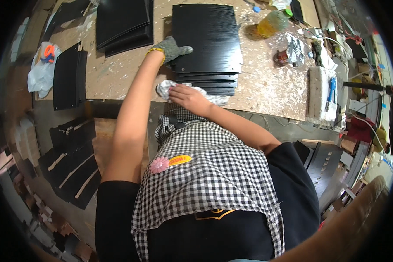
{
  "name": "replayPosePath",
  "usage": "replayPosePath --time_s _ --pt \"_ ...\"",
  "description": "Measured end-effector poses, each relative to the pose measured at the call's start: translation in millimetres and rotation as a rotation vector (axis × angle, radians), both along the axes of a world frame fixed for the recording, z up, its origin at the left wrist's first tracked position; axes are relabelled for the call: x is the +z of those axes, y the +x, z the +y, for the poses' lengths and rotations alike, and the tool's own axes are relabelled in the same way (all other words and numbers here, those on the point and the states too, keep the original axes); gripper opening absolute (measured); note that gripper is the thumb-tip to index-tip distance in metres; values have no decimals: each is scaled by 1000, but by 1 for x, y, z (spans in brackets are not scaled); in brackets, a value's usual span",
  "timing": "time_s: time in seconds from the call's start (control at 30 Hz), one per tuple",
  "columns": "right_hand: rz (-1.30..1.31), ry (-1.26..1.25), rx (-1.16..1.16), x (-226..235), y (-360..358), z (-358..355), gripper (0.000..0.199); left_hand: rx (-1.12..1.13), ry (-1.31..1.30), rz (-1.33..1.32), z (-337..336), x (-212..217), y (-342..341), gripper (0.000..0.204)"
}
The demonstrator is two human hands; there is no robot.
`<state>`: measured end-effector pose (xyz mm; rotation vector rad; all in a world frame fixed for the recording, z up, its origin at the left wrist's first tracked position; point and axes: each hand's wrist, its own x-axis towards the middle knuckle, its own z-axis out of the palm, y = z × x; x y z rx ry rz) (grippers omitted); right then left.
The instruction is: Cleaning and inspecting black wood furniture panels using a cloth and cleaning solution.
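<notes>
Bare tabletop [118,72] lies open left of the central stack of black panels [207,39], between it and the panel stack [122,24] at upper left. Right of centre: open strip, then yellow bottle [270,22], clutter and white block [321,91] at right edge. Both hands occupy the stack's near edge.

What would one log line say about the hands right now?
left hand: grey knit glove, flat on stack of black ribbed panels | right hand: bare, holding crumpled white cloth at stack's near edge
</notes>
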<state>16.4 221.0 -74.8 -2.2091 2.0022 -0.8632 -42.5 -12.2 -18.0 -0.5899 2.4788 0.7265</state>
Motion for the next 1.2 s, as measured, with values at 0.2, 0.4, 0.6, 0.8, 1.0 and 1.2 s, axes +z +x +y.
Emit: replayPosePath --time_s 0.2,0.4,0.6,0.8,1.0,1.2 --pt "19 86 -72 20 -57 102 37 29 -17 -55 2 23 0 123" --pt "-502 274 -769 56 -89 203 40 61 47 50 -1 17 5 118" --pt "-813 -151 -808 112 -138 147 55 368 -11 533 35 -22 42 92" --pt "-161 -34 -476 69 -135 0 45 537 98 764 60 -42 37 58" --pt "122 79 -538 47 -239 -104 43 547 120 763 60 -35 44 51" --pt "93 48 -500 29 -236 -108 44 623 154 838 65 -34 37 51"
